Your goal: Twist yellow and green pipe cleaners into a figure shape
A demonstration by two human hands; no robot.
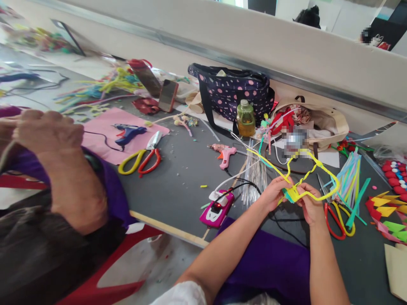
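Yellow pipe cleaners [330, 180], bent into a large looped outline with twisted strands, are held up over the dark table. My left hand [276, 194] pinches their lower left part, beside a small teal piece [288, 195]. Close against it, my right hand [310, 203] has its fingers closed on the same yellow bundle. Just right of my right hand lie scissors [333, 222] with one red and one yellow handle. A pink glue gun [223, 153] rests on the table to the left, near a bunch of clear sticks [254, 178].
A magenta power strip [217, 208] with plugs and cords sits by the front edge. Pastel pipe cleaners [348, 173] lie at right. Behind stand a green bottle [246, 118] and a patterned bag [235, 91]. At left, a co-worker's hand [47, 131] is near a blue glue gun [130, 133].
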